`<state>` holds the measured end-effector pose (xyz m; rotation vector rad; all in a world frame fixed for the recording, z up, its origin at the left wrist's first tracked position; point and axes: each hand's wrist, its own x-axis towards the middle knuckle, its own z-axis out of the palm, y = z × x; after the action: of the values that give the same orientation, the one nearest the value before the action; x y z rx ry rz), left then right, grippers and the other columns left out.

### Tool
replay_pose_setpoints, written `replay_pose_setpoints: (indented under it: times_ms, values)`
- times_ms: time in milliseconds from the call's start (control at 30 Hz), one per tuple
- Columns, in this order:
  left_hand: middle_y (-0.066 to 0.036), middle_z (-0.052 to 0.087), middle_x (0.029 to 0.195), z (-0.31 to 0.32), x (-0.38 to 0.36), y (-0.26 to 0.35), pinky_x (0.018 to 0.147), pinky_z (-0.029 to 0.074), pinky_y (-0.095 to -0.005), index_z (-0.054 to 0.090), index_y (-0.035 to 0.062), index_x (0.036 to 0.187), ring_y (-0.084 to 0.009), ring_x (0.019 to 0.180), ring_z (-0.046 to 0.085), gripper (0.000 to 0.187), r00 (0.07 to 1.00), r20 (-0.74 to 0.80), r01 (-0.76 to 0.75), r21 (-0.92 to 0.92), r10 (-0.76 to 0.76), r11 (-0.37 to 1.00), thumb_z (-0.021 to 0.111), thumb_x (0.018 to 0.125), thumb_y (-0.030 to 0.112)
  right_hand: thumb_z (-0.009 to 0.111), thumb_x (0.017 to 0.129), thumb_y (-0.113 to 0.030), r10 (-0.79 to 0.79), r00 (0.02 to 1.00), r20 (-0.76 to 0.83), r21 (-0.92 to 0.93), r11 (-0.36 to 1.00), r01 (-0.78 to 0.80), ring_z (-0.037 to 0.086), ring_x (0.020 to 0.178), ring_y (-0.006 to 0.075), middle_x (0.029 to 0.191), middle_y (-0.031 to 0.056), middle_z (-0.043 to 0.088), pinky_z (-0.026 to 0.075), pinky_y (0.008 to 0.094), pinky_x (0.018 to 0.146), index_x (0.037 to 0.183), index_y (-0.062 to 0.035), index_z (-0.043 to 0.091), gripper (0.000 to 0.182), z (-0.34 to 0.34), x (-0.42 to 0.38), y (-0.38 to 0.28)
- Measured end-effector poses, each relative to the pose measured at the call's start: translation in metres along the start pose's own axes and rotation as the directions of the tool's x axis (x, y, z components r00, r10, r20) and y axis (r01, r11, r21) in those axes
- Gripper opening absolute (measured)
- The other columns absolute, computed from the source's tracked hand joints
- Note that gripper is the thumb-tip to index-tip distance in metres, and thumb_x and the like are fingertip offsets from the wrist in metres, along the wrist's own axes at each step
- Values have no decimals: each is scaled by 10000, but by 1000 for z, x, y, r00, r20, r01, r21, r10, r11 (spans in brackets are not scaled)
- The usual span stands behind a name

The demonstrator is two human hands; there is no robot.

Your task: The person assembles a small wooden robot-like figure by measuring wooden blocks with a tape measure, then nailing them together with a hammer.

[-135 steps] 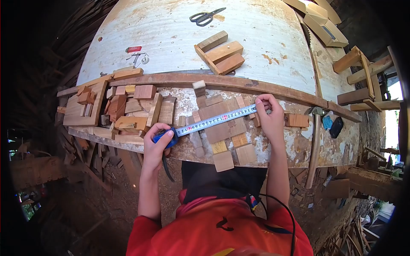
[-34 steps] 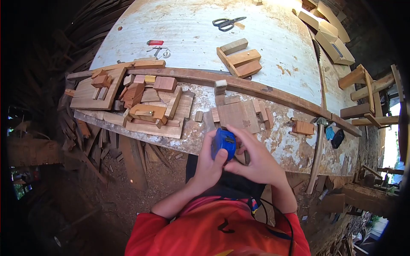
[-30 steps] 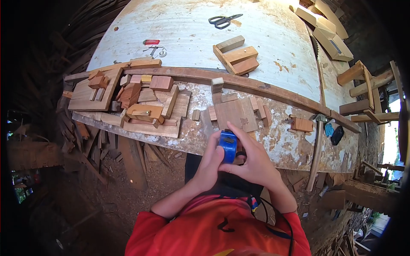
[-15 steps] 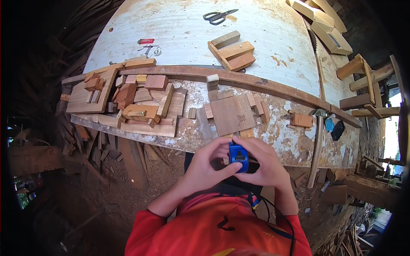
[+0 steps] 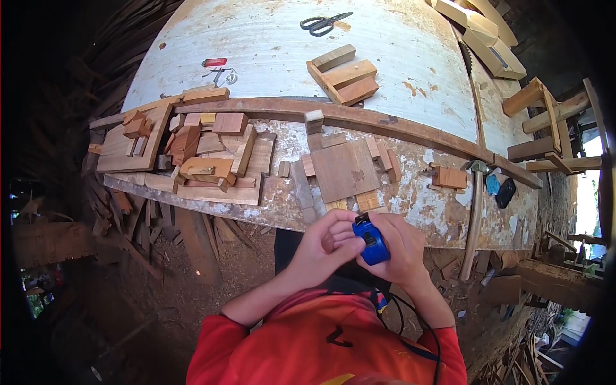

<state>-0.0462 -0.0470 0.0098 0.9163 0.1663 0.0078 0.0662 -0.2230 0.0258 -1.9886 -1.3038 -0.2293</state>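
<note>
A blue tape measure (image 5: 373, 249) is held in front of my body, just past the table's near edge. My right hand (image 5: 403, 247) wraps around its right side. My left hand (image 5: 324, 249) is curled at its left, thumb against the case and fingers bent behind. Beyond my hands lies a square wooden board (image 5: 344, 172) with small wood blocks around its sides. Part of the tape measure is covered by my fingers.
Wooden pieces (image 5: 208, 168) are piled at the left. A long wooden bar (image 5: 398, 129) crosses the table. A hammer (image 5: 475, 218) overhangs the near edge at the right, beside a small wood block assembly (image 5: 449, 178). Scissors (image 5: 325, 24) lie at the far side.
The tape measure has turned and shifted slightly right, into my right hand. My left fingers sit more to its side. The view has moved a little.
</note>
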Motion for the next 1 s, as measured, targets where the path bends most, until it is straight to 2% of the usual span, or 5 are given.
replay_pose_setpoints:
  times_ms: [100, 400, 633, 733, 1000]
  values:
    - [-1, 695, 1116, -13, 6, 7, 930, 525, -260, 630, 14, 1230, -71, 1038, 649, 162, 995, -13, 96, 12, -96, 995, 659, 1116, 126, 907, 693, -279, -30, 999, 24, -37, 999, 31, 725, 798, 258, 1104, 103, 700, 580, 376, 660, 1399, -86, 691, 764, 2, -8, -2]
    - [-20, 689, 1139, -23, 12, 21, 938, 532, -267, 681, 0, 1136, -81, 1053, 650, 153, 992, 111, 48, 152, -65, 987, 651, 1124, 150, 901, 694, -251, -47, 999, 0, 20, 999, 47, 721, 810, 251, 1089, 93, 687, 562, 374, 647, 1396, -83, 689, 753, 1, -15, -11]
    - [-73, 691, 1156, -41, 15, 60, 930, 552, -321, 669, 13, 1099, -147, 1017, 681, 272, 987, -126, 102, 9, -101, 995, 697, 1089, 283, 915, 652, -194, 37, 997, 71, -48, 998, -33, 718, 757, 301, 997, 137, 710, 573, 390, 649, 1287, -20, 670, 702, 2, -28, -1]
    - [-79, 703, 1118, -34, 14, 67, 926, 561, -310, 667, 11, 1098, -137, 1004, 694, 231, 997, -3, -73, 13, 73, 997, 753, 1047, 219, 904, 667, -200, 61, 995, 79, -62, 997, -56, 703, 725, 298, 962, 130, 705, 566, 391, 644, 1267, -15, 675, 669, 0, -32, -3]
    - [-34, 716, 1082, -15, 31, 56, 959, 589, -276, 648, 10, 1138, -106, 1054, 713, 170, 999, 21, 35, -37, -34, 999, 737, 1007, -52, 900, 687, -231, 162, 986, 49, -84, 984, -157, 686, 709, 310, 938, 134, 695, 564, 407, 643, 1252, -5, 691, 644, -3, -43, -9]
